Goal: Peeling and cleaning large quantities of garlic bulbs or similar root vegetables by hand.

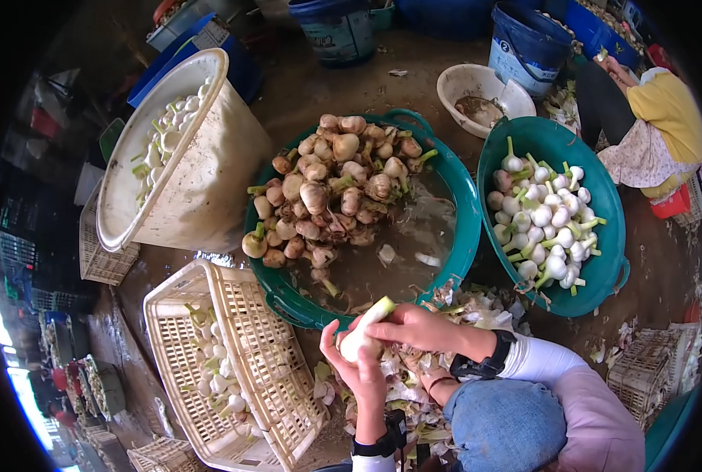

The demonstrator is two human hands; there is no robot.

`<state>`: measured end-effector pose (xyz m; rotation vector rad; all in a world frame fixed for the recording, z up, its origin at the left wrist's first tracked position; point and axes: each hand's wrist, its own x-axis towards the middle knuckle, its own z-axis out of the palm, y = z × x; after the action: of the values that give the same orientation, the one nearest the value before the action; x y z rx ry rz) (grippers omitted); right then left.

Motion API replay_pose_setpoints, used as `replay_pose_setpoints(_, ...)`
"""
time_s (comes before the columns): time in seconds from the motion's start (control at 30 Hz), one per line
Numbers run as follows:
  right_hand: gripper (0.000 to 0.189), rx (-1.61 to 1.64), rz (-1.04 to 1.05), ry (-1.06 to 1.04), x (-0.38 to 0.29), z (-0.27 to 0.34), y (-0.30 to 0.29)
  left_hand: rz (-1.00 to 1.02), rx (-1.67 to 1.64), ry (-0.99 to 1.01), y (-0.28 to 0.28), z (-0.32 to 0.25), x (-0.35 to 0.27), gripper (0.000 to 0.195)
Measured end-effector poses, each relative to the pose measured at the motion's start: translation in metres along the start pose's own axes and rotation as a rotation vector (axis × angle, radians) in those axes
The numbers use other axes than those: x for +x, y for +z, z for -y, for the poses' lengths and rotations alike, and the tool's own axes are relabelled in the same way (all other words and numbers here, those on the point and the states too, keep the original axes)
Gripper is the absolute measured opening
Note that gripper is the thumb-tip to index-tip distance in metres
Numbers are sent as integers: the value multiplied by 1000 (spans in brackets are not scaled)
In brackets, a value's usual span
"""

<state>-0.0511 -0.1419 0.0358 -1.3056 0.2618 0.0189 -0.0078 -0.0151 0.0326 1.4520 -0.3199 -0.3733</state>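
A pale garlic bulb with a green stem [360, 336] is held between my two hands, just past the near rim of a green plastic tub [468, 236]. My left hand [360, 369] cups the bulb from below and the left. My right hand [413, 326] pinches it near the stem with thumb and fingers. In the green tub lies a heap of unpeeled, brownish garlic bulbs [327, 189] beside murky water. White peeled bulbs with short green stems [542, 215] fill part of a second green tub [613, 177] to the right. Garlic skins [410, 383] lie below my hands.
A white plastic crate [268, 354] holding garlic stands at the left. Beyond it leans a large white tub [209, 159] with peeled bulbs. A cracked white basin [457, 88] and a blue bucket [525, 53] stand at the back right. A co-worker in yellow [666, 112] sits at the far right.
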Motion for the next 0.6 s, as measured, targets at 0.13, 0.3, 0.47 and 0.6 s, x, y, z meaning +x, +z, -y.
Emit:
replay_pose_setpoints(0.13,39,333,0,84,-3,16,-4,156,709,442,-8,5,10,64)
replay_pose_setpoints(0.3,28,-2,15,99,-5,4,-3,1,151,83,2,-4,6,63)
replay_pose_setpoints(0.47,26,-527,-111,-321,-9,17,-12,-86,-267,-321,-2,-10,13,54)
replay_pose_setpoints(0.6,21,77,-61,-109,-5,-1,-15,116,-281,-574,9,-16,18,51)
